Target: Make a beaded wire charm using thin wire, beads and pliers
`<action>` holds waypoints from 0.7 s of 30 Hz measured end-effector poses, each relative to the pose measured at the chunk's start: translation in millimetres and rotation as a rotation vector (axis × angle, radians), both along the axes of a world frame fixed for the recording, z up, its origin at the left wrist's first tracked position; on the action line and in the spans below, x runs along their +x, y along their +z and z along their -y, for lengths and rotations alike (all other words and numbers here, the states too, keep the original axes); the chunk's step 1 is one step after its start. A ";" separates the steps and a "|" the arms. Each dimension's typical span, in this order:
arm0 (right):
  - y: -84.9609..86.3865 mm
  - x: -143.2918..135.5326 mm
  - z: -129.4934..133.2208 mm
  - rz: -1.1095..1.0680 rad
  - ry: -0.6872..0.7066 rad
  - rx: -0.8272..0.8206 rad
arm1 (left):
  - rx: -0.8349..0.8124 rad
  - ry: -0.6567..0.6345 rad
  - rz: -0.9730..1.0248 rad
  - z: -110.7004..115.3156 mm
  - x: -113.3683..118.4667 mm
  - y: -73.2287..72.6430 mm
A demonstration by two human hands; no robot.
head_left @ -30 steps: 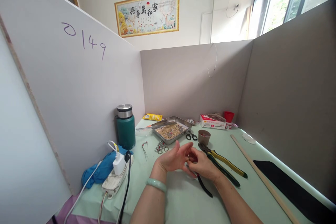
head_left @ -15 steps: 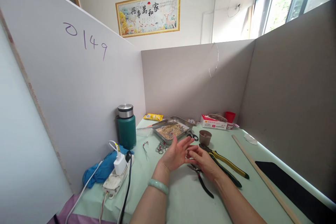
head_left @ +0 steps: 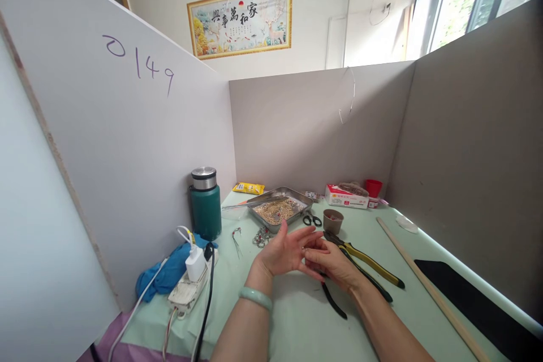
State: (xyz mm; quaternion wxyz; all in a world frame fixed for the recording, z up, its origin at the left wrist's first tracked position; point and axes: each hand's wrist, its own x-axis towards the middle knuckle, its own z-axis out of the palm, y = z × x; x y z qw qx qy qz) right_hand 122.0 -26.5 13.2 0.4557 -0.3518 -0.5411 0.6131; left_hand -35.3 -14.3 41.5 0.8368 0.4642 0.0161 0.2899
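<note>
My left hand (head_left: 283,251), with a pale green bangle (head_left: 255,297) below its wrist, is turned palm up with the fingers spread. Against its fingers, my right hand (head_left: 328,257) is pinched closed; whatever is between its fingertips is too small to make out. Behind my hands lies a metal tray (head_left: 259,218) of small gold-coloured beads (head_left: 278,210). Small pliers (head_left: 335,302) are partly hidden under my right hand. Large yellow-and-green pliers (head_left: 369,262) lie just right of it. A tangle of small chains (head_left: 261,237) sits in front of the tray.
Black scissors (head_left: 312,220) and a brown cup (head_left: 332,222) stand beyond my hands. At left are a green bottle (head_left: 206,206) and a power strip (head_left: 186,293) with cables. A wooden strip (head_left: 424,280) and black sheet (head_left: 462,294) lie right. Grey partitions surround the table.
The fingers of my left hand have spread slightly and shifted right. My right hand now covers more of the small pliers, and the scissors show more fully.
</note>
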 end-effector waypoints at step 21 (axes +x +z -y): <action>1.9 -0.9 2.0 0.062 0.006 0.058 | 0.124 0.116 -0.148 -0.4 -4.2 -3.5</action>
